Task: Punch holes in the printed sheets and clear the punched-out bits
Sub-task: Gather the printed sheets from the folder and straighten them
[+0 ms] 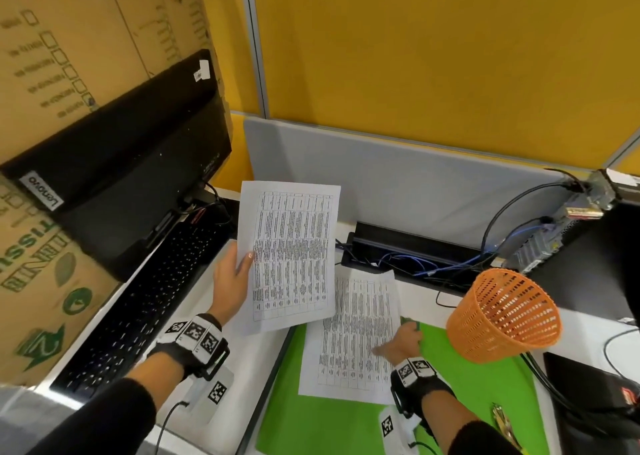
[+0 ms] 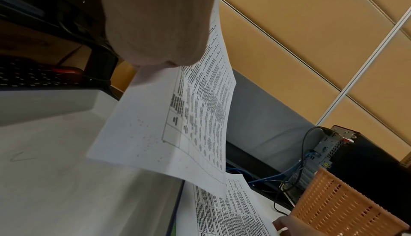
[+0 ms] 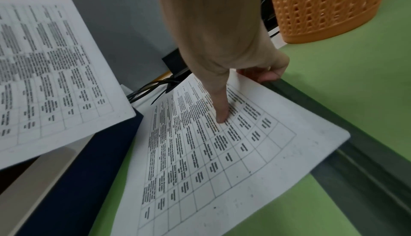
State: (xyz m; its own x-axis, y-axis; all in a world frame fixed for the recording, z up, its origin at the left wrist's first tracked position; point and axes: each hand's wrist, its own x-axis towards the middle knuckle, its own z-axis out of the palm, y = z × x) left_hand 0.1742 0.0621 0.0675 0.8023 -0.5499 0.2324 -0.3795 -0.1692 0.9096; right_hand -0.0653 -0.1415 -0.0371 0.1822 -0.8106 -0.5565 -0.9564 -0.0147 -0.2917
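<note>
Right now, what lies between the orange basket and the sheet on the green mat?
The right hand gripping that sheet, then bare green mat up to the orange basket; head view.

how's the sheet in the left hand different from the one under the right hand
The lifted sheet is in the air, above the keyboard side of the desk; the lower sheet lies partly on the green mat.
The left hand pinches the lifted sheet at its edge; the right hand grips the lower sheet at its right edge, thumb on top.
Both are white pages printed with the same kind of table.
</note>
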